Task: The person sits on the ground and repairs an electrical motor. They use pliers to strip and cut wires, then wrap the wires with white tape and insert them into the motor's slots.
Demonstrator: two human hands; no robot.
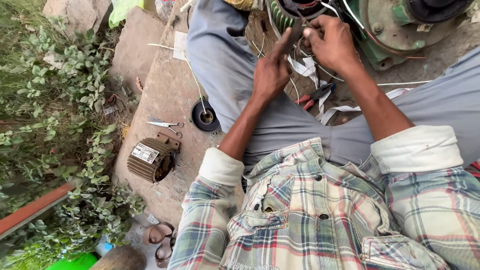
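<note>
1. Left hand [271, 70] and right hand [331, 42] are pinching together on white wires [310, 65] at the green motor [400, 30].
2. Red-handled pliers [316, 95] are lying between the person's legs.
3. Scissors [167, 125] are resting near the concrete slab's [165, 95] left edge.

The scene lay outdoors in soft, even daylight with no hard shadows. A rough concrete slab [165, 100] ran from the upper middle of the frame down toward the lower left, its surface pitted and stained brown. Leafy green weeds [60, 125] and dry grass filled the left side of the frame, crowding the slab's edge. A large pale stone [75, 12] sat at the upper left, with a flatter brownish rock [135, 45] just beside it. A reddish plank or rail [35, 207] cut diagonally across the lower left. At the bottom left, a pair of brown sandals [160, 240] rested on the ground near something bright green [75, 262].
</note>
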